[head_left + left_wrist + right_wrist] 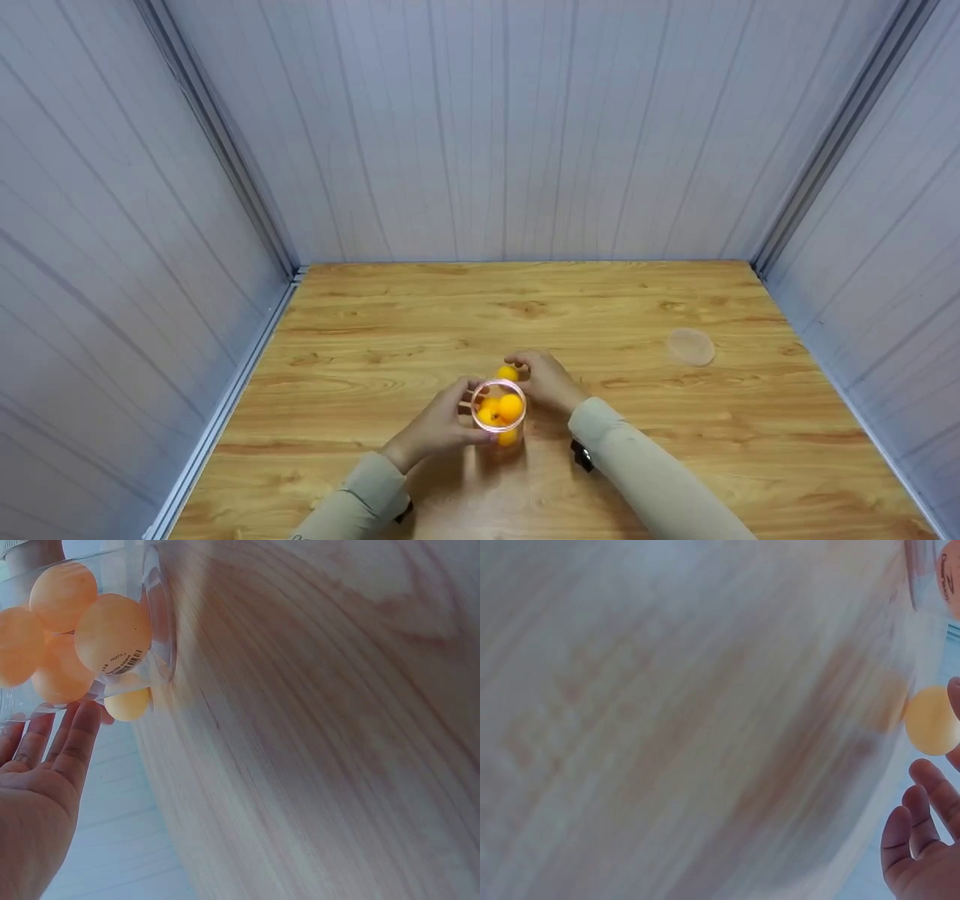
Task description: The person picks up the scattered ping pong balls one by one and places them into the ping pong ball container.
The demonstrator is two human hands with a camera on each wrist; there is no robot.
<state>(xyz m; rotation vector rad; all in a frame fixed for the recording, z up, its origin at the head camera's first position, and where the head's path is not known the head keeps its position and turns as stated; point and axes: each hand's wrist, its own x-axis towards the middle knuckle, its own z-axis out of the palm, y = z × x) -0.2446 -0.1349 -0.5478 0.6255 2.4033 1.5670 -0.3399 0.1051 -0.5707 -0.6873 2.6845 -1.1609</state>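
A clear jar with several orange ping-pong balls inside stands near the middle front of the wooden table. My left hand grips the jar from its left side, with fingers spread along the wall and the thumb at the near side. Just behind the jar is one more orange ping-pong ball, outside it. My right hand reaches in from the right and pinches this ball at its far side. In the right wrist view the other fingers are loosely bent, and part of the hand is cut off.
A thin translucent round disc lies on the table to the right, beyond the right hand. Pale panelled walls close off the back and both sides.
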